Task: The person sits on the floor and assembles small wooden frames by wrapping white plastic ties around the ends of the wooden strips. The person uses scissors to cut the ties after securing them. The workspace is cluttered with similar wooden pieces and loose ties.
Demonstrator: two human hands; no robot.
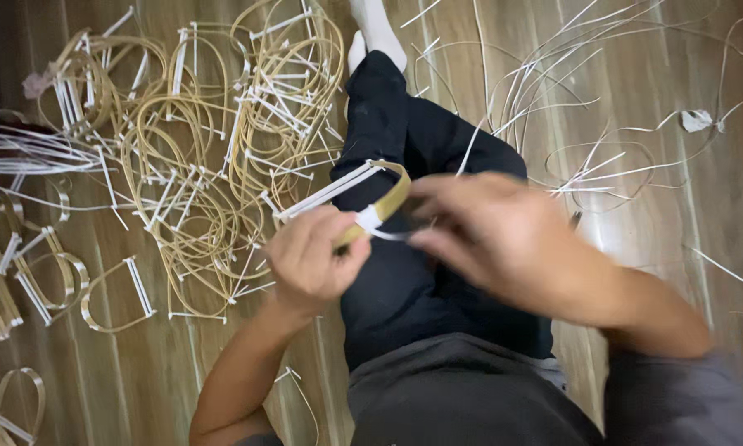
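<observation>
My left hand (312, 258) is closed around a tan cane strip loop (390, 198) with white strips bound across it, held above my dark-trousered leg (388, 132). My right hand (495, 231) pinches a thin white strip (385, 234) that wraps around the loop at the point where my left thumb presses. The right hand is blurred by motion. Both hands meet over my lap.
A big pile of similar tan loops with white crossbars (214, 140) lies on the wooden floor to the left. Separate finished loops (115, 293) lie nearer, at the left edge. Loose white strips (586, 99) are scattered to the right. My socked foot (375, 29) points away.
</observation>
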